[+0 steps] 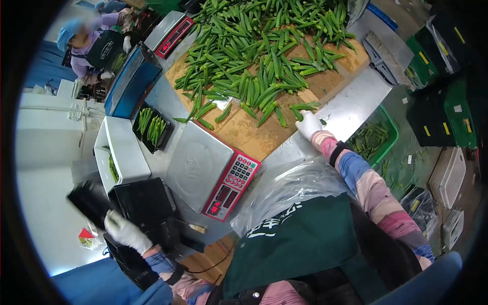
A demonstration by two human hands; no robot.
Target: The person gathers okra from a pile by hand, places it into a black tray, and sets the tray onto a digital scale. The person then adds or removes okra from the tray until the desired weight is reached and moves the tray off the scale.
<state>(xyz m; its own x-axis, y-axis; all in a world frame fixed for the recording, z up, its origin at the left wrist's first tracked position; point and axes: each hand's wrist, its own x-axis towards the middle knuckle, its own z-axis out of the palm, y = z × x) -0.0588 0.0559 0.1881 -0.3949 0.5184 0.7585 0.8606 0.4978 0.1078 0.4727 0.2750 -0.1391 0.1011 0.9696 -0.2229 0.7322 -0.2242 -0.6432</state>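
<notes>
My left hand (pixel 124 232), in a white glove, holds a black tray (pixel 90 203) at the lower left, beside stacked black trays (pixel 140 201); the tray is blurred. My right hand (pixel 308 124), also gloved, is at the near edge of the cardboard (pixel 244 129), with its fingers round some okra (pixel 300 109). A large pile of okra (pixel 264 61) covers much of the cardboard. Between my hands lies a red-framed scale (pixel 195 165) with a bare metal plate and lit red digits.
A black tray of okra (pixel 151 130) and a white bin (pixel 124 155) stand left of the scale. A brush (pixel 381 58) lies at the right, above a green basket (pixel 376 134). Another scale (pixel 170 33) and a co-worker (pixel 91 46) are at the upper left.
</notes>
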